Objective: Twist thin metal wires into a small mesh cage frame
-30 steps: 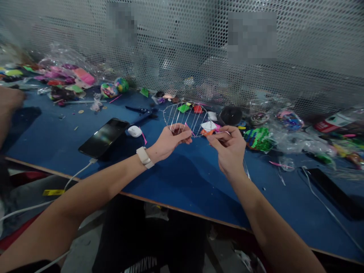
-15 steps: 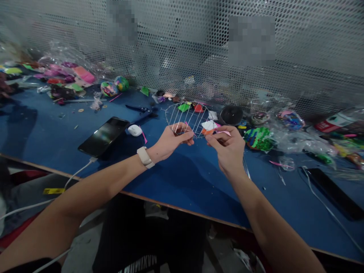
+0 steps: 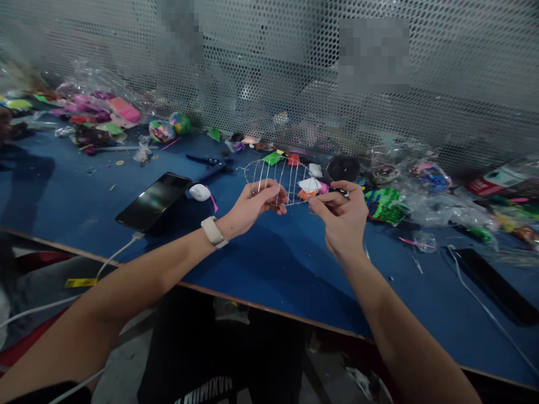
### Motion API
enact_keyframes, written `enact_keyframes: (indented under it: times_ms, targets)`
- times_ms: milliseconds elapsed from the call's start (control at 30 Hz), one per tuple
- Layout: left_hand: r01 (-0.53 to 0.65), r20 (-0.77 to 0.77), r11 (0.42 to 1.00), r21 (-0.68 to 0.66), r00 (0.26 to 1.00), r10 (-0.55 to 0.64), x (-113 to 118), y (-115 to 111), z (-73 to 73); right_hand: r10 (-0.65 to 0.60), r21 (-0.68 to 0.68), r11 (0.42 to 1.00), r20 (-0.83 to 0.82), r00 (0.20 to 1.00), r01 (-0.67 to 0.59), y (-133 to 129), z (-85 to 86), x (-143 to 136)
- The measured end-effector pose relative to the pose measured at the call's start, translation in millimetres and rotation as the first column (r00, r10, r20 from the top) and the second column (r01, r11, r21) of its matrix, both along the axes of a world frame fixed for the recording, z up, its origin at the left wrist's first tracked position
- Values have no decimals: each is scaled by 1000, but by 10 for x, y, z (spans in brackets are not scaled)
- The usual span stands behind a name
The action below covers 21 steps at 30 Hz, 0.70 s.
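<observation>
A round silver wire frame (image 3: 283,173), crossed by several parallel wires, is held up over the blue table. My left hand (image 3: 259,203) is closed on its near left edge, thumb on top. At the frame's right side, my right hand (image 3: 343,216) pinches with thumb and index finger; a thin wire end seems to be between them, but it is too fine to be sure. Behind the frame lie a green packet (image 3: 273,159), a red packet (image 3: 293,160), a white packet (image 3: 310,184) and an orange packet (image 3: 307,194).
Left on the blue table (image 3: 261,264) are a phone (image 3: 154,202), a white earbud case (image 3: 199,193) and pliers (image 3: 210,163). A dark bowl (image 3: 343,169), a green striped ball (image 3: 384,205) and another phone (image 3: 497,286) lie right. A perforated metal panel (image 3: 269,73) stands behind.
The wire frame has tilted flatter and its top edge is lower. My right hand has moved slightly right, away from the frame. My left hand stays on the frame.
</observation>
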State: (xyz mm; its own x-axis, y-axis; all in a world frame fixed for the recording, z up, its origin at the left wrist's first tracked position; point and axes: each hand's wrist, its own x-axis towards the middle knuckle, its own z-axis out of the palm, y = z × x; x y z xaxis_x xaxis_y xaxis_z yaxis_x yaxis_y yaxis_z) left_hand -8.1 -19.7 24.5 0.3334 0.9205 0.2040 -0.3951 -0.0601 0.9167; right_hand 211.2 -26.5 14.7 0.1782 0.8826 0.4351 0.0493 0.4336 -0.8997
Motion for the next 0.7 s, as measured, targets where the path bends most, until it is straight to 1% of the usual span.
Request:
enact_keyframes:
  times_ms: [200, 367, 467, 700]
  targets:
    - [39, 19, 999, 24, 999, -40, -4, -6, -13, 47, -27, 998, -91, 995, -50, 40, -31, 8]
    - [85, 19, 994, 64, 996, -86, 10, -8, -34, 94, -113, 986, -207, 974, -119, 81, -75, 35]
    - [95, 27, 994, 61, 995, -97, 23, 1, -56, 103, -156, 976, -283, 954, -151, 110, -112, 62]
    - [150, 78, 988, 20, 985, -151, 52, -7, -82, 80, -123, 985, -279, 957, -119, 145, -142, 121]
